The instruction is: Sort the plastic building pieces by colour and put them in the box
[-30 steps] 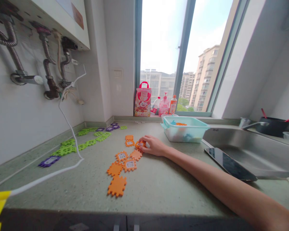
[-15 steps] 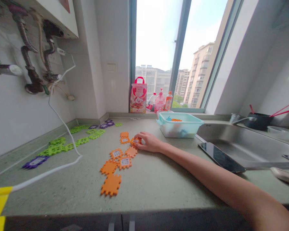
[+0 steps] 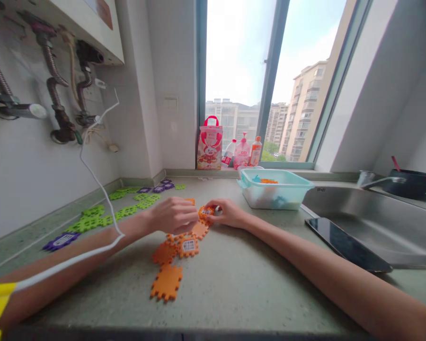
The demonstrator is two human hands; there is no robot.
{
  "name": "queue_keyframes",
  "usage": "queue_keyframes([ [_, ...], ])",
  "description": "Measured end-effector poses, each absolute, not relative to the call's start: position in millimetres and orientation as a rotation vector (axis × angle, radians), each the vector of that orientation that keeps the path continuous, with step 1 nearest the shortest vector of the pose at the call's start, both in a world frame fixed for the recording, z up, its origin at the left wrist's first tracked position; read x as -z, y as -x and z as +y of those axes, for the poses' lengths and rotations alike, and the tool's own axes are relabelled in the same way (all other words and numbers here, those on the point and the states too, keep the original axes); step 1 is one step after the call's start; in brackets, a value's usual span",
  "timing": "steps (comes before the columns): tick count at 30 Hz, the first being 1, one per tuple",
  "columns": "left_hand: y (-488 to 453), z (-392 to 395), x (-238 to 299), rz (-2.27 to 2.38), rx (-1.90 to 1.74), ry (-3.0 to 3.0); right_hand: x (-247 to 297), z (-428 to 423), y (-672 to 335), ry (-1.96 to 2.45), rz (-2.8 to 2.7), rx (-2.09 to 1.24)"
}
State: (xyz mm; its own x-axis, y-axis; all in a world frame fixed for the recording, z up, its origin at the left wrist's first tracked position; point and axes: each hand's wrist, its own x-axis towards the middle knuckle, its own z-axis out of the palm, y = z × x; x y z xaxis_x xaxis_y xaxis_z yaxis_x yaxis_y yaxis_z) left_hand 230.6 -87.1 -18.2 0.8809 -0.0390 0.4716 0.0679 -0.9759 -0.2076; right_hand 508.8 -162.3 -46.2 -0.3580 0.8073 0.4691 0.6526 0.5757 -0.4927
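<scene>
While right hand (image 3: 230, 213) pinches the labelled tile (image 3: 206, 211), left hand (image 3: 173, 215) curls narrow against it, grip unclear; bare counter (image 3: 255, 279) opens toward the near edge.

At least six orange puzzle tiles (image 3: 166, 282) lie on the table (image 3: 241, 284). At least four purple tiles (image 3: 61, 240) can be made out: one apart and three near the corner. The green tiles (image 3: 92, 221) run together in strips, too blurred to count. The window sill (image 3: 298, 166) carries three bottles (image 3: 242, 154) and one red gift bag (image 3: 209, 144). There is one teal tub (image 3: 275, 192), one phone (image 3: 346, 245) and one white cable (image 3: 92, 175).
</scene>
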Motion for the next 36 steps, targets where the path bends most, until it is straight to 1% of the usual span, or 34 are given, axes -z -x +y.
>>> queue_keyframes([
  [5, -221.5, -44.3, 26.2, -0.601, 0.820, 2.954, 49.8, -159.6, -512.6, 1.201, -2.080, -0.336],
  [7, -219.6, -38.4, 30.7, -0.695, 0.765, 3.035, 52.2, -158.1, -513.0, 1.213, -2.050, -0.333],
  [13, -221.9, -43.3, 34.5, -0.685, 0.618, 3.153, 54.1, -158.9, -514.7, 1.285, -1.937, -0.230],
  [16, -222.1, -43.6, 36.8, -0.756, 0.635, 3.141, 50.4, -164.6, -512.7, 1.239, -1.983, -0.180],
  [19, -221.1, -44.1, 39.6, -0.819, 0.658, 3.101, 46.6, -170.6, -508.5, 1.171, -2.114, -0.061],
  [22, -220.2, -46.2, 40.4, -0.852, 0.678, 3.057, 45.6, -172.4, -506.3, 1.192, -2.196, 0.001],
  [29, -219.5, -46.9, 40.4, -0.853, 0.672, 3.087, 50.0, -164.4, -511.2, 1.423, -2.082, 0.065],
  [36, -218.7, -45.7, 40.4, -0.813, 0.705, 3.103, 48.4, -168.9, -508.5, 1.431, -2.048, 0.182],
])
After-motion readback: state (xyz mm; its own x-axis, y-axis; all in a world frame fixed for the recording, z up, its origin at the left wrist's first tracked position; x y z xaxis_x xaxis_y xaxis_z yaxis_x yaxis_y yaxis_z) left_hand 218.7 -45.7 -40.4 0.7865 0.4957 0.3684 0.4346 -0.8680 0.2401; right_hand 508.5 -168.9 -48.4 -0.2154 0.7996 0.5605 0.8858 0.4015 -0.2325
